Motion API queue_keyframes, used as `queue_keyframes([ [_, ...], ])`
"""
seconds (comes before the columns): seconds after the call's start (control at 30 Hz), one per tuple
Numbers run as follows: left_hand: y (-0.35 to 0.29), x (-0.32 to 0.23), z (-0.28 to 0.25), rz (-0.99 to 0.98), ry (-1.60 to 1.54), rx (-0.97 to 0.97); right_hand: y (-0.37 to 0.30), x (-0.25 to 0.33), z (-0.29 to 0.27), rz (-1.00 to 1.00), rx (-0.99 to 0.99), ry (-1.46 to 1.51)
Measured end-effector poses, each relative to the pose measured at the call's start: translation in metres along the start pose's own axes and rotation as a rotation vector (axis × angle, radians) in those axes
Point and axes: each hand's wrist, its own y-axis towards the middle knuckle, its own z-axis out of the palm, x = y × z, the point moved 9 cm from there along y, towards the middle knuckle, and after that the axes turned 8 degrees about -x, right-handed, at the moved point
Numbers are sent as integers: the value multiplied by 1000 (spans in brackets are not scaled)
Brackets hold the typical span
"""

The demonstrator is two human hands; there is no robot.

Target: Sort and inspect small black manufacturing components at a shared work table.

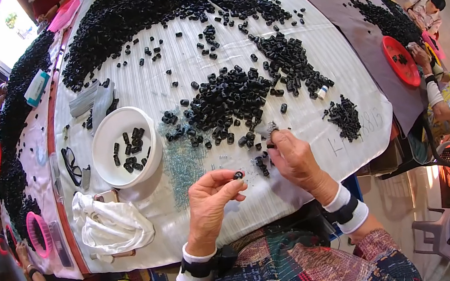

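Note:
My left hand (214,202) pinches a small black cylindrical part (238,175) between thumb and forefinger, its round end showing. Close beside it, my right hand (295,158) is closed, with a greyish covering at a fingertip; what its fingers hold is too small to make out. Just beyond both hands lies a heap of black cylindrical parts (233,100). Tiny pale blue-grey pieces, perhaps springs (184,162), are spread left of the heap. Slimmer black pieces (343,119) form a small pile to the right of my right hand.
A white bowl (101,155) with several black parts stands at left, near eyeglasses (71,166) and a white cloth (111,222). A large black mass of parts (154,3) covers the table's far end. People work at both sides; a red tray (393,61) is at right.

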Motion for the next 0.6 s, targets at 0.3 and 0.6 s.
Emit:
queue_keyframes([
  [0.3,4,9,18,-16,-75,80,9,51,-15,-106,41,293],
  [0.6,4,13,22,-27,-134,88,6,30,-11,237,26,472],
])
